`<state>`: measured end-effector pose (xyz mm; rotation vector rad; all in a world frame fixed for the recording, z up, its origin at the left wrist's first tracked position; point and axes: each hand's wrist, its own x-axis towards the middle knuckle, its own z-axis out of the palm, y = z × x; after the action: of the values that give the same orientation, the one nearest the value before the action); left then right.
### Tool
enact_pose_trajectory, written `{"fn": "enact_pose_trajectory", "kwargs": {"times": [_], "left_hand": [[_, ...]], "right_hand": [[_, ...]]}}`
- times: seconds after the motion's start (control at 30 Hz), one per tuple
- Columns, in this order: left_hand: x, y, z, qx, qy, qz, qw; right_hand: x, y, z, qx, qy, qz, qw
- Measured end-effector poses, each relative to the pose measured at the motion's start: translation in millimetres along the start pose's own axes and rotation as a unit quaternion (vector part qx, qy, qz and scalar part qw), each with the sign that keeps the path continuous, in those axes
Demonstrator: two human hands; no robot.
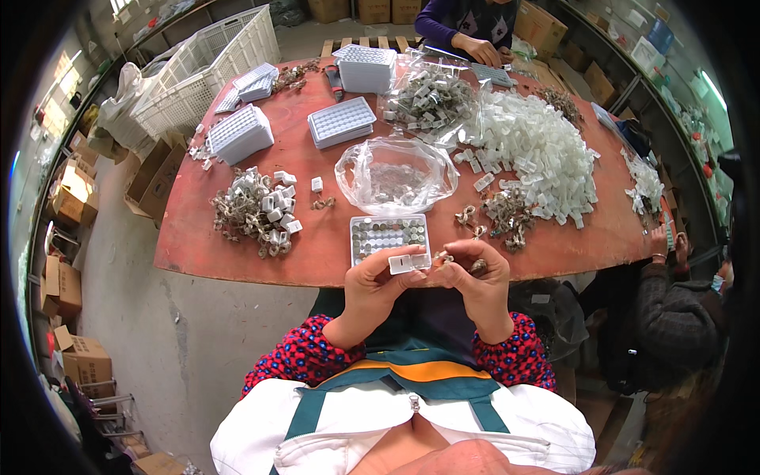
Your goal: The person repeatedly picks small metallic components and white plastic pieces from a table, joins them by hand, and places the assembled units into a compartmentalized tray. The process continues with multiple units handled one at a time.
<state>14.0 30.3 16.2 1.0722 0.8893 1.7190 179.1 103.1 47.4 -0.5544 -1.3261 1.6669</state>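
My left hand (370,286) pinches a small white translucent plastic case (402,264) between thumb and fingers. Close beside it, my right hand (484,286) is closed on a small coiled brownish wire (477,267), one end of it at the fingertips near the case. Just beyond my hands lies a white tray (428,231) with rows of round silvery discs in it. An open clear plastic bag (346,184) with small pieces inside stands behind the tray. A single white case (317,184) with a brown wire rests to its left.
Wired white cases (265,202) lie heaped at left, loose coiled wires (511,214) and a large heap of translucent cases (546,150) at right. Stacked white trays (240,134) stand farther back. One person (475,36) works across the red table (293,265), another (673,309) at right.
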Motion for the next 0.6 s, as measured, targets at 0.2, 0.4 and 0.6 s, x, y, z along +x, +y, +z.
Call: {"fn": "enact_pose_trajectory", "kwargs": {"times": [0.2,0.4,0.6], "left_hand": [[0,-3,-2,0.024,0.003,0.014,1.000],[1,-3,-9,0.132,-0.011,0.057,0.990],[-1,-7,-11,0.097,-0.020,0.036,0.994]], "right_hand": [[12,-12,-4,-0.293,-0.087,-0.126,0.944],[17,-22,-8,-0.312,-0.116,-0.090,0.939],[22,-30,-10,-0.327,-0.174,-0.098,0.924]]}}
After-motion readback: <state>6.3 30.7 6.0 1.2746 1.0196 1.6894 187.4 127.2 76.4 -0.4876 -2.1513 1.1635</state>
